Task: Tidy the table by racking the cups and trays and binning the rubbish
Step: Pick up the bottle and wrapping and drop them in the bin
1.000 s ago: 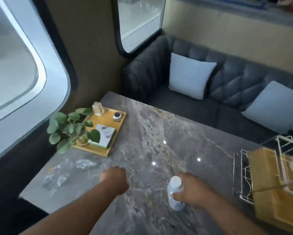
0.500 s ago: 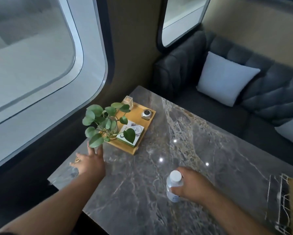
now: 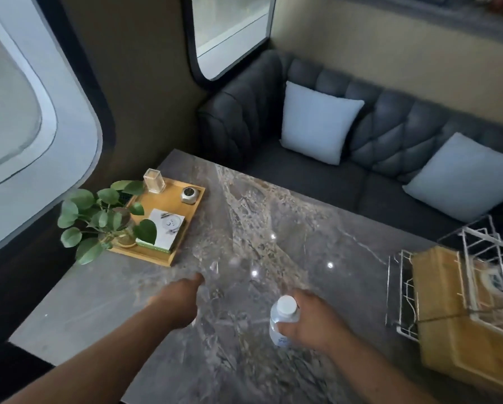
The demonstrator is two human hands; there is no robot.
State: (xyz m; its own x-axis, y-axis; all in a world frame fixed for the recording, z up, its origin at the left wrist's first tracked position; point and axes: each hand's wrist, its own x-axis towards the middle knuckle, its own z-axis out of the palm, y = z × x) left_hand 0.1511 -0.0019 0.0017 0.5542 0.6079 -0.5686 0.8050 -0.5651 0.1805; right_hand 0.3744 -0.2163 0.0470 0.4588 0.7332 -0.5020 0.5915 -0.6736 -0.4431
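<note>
My right hand [image 3: 308,322] is wrapped around the small plastic bottle [image 3: 283,322], upright on the marble table [image 3: 273,228]; my left hand [image 3: 180,295] seems to pinch a clear, blurred plastic wrapper [image 3: 215,272], though I cannot tell for sure. I judge this the rubbish-binning step; next I need a bin, not in view. Further right, the wire rack [image 3: 404,287] holds wooden trays [image 3: 448,316]; far left sits 1 tray [image 3: 168,202] beside a plant [image 3: 104,217]

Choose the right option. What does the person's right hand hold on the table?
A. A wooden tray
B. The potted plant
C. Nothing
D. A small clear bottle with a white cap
D: the right hand is wrapped around the small clear bottle, which stands upright on the marble table with its white cap on top.
</note>
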